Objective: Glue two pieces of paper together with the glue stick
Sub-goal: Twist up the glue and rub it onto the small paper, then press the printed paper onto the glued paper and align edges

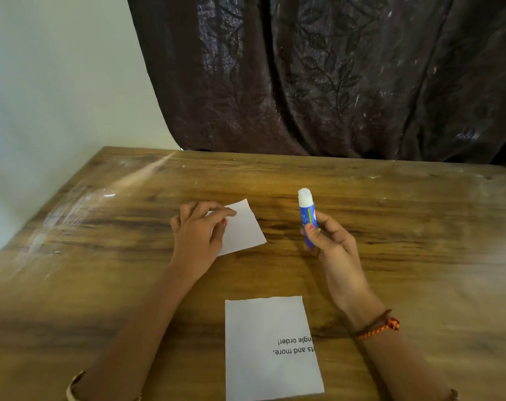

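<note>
Wooden, scuffed and streaked with pale marks, the table [390,256] fills the head view from the near edge to a dark leaf-patterned curtain [333,76] hanging behind its far side, with a pale wall [52,82] at the far left.

Right of centre, the right hand [330,241] is clamped around the lower part of the glue stick [306,215], thumb across the front of the blue tube. It is held upright above the table, its white top pointing up; whether that top is a cap or bare glue cannot be told. A braided orange and brown thread bracelet [379,327] circles that wrist.

Left of the stick, the left hand [198,230] lies with fingers spread and resting on the small paper [246,230], a blank white slip lying flat and turned at an angle; the hand covers its left part.

Nearer the camera, between the two forearms, the large paper [269,348] lies flat and untouched, with upside-down print near its right edge. A bangle [72,384] shows on the left forearm at the near edge.
</note>
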